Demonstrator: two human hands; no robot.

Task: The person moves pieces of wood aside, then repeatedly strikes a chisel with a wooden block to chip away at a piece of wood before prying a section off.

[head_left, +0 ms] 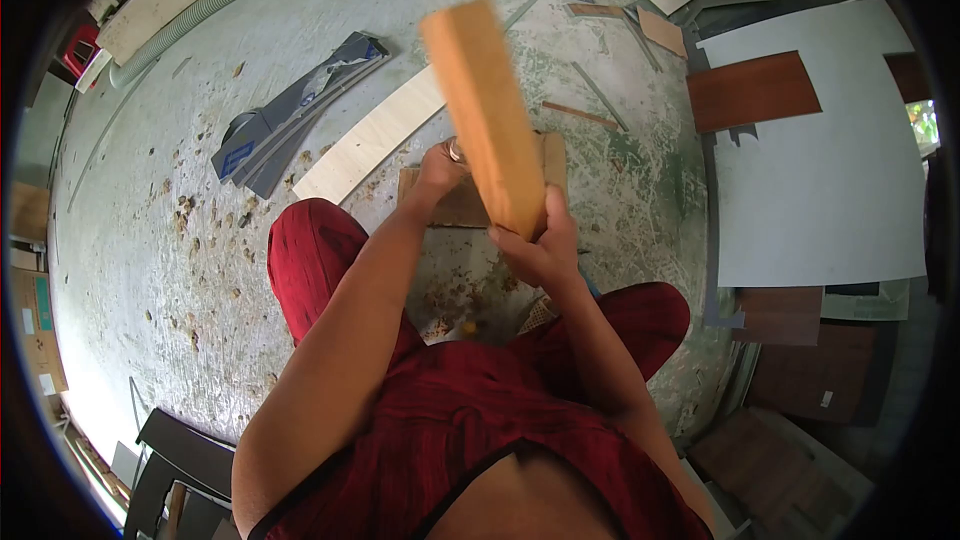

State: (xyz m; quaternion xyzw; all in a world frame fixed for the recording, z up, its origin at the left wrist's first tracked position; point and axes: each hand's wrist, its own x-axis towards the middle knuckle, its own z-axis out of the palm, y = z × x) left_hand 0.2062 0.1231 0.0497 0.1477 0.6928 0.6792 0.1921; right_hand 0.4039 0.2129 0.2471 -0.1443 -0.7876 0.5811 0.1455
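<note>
A thick orange-brown wooden block (485, 110) is raised up in front of me, slightly blurred at its far end. My right hand (541, 245) is wrapped round its near end. Behind the block, my left hand (443, 170) is closed on something shiny and metallic (456, 150), mostly hidden by the block. Below both hands a brown wooden board (455, 205) lies on the floor, partly covered by the block and my left hand.
A pale plank (370, 135) and grey strips (290, 120) lie on the floor ahead left. Thin offcuts (600, 95) are ahead right. Large sheets (820, 180) stand at right, and a dark chair (190, 460) is at lower left.
</note>
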